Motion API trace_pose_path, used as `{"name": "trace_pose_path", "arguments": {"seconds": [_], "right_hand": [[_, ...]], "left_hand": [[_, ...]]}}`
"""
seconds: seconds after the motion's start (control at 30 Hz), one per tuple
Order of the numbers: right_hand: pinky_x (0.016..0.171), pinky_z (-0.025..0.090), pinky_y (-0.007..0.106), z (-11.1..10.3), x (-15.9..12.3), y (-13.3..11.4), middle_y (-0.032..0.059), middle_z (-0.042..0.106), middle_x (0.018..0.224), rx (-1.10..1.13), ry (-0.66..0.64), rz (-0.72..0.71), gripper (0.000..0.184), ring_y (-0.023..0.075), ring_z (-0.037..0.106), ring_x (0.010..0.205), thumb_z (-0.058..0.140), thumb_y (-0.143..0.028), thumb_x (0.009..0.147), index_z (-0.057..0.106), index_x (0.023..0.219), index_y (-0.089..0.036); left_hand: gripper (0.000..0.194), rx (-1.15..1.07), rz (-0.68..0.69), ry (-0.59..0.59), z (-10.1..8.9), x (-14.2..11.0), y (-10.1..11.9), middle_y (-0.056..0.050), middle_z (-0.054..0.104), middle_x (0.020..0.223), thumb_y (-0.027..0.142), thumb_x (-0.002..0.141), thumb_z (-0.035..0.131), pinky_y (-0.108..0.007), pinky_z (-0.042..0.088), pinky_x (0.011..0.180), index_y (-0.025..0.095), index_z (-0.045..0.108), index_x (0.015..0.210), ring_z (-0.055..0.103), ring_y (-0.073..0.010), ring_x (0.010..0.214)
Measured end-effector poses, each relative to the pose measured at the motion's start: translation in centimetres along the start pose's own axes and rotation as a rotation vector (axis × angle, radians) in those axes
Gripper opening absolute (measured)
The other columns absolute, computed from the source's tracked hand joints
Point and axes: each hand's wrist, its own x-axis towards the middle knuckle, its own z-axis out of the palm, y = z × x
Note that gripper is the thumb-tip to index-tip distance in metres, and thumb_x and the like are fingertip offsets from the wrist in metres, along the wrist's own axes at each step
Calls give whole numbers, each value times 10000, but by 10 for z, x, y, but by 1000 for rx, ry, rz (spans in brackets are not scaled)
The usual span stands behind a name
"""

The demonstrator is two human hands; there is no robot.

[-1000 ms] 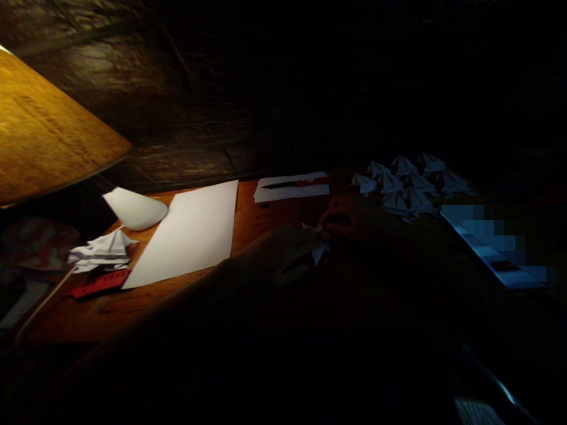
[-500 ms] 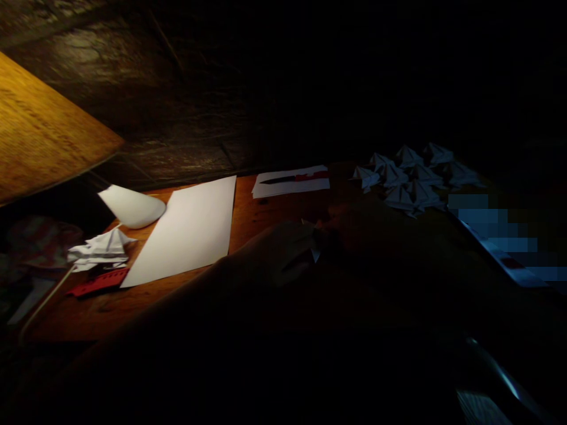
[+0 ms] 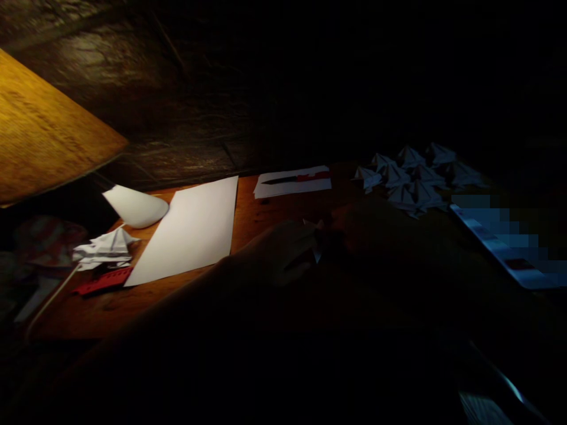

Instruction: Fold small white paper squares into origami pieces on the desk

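In deep shadow at the middle of the table, my left hand [image 3: 286, 251] is closed on a small piece of folded white paper [image 3: 318, 252]. Only the pointed tips of that paper show between the fingers. My right hand [image 3: 354, 227] meets it from the right, its fingers pinched at the paper's edge, though darkness hides most of them. Left of my hands lies a large blank white sheet [image 3: 195, 230]. Behind them a knife [image 3: 305, 176] with a red handle rests on a small stack of cut paper [image 3: 266, 190].
Several folded paper shapes [image 3: 416, 177] are grouped at the back right. A lit phone [image 3: 496, 248] lies on the right. At the left stand a lamp with a yellow shade [image 3: 48, 130] and white base [image 3: 137, 208], near crumpled-looking folded paper [image 3: 108, 248] and a red object [image 3: 104, 282].
The view has shifted slightly, so everything sits a little further right. My hands stay together around the folded paper, with hardly any visible movement.
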Motion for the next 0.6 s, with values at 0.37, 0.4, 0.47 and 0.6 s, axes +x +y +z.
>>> {"name": "trace_pose_path", "arguments": {"seconds": [0.37,0.4,0.47,0.6], "right_hand": [[628,346,289,0,3,1,46,761,1067,11,22,-10,356,214,676,853,524,-273,937,772,1188,-319],[628,343,286,0,3,2,40,758,1069,4,33,-15,378,216,676,855,527,-270,934,757,1223,-346],[622,340,285,1,2,2,45,756,1064,-3,41,-33,405,223,677,851,531,-277,934,732,1272,-370],[632,363,301,2,5,2,67,777,1050,28,2,-25,377,245,694,863,538,-275,931,764,1225,-340]], "left_hand": [[384,-57,-20,10,-1,2,1,-160,632,1263,308,931,567,-452,534,943,133,565,1273,606,-305,1110],[394,-61,-26,9,0,2,0,-155,633,1265,310,932,569,-447,537,932,138,560,1287,610,-300,1097],[401,-66,-39,6,0,1,-1,-145,635,1269,308,935,566,-445,538,926,157,554,1306,613,-295,1093],[375,-64,-27,9,0,2,-1,-141,640,1264,310,929,572,-467,532,954,166,580,1276,609,-308,1123]]}}
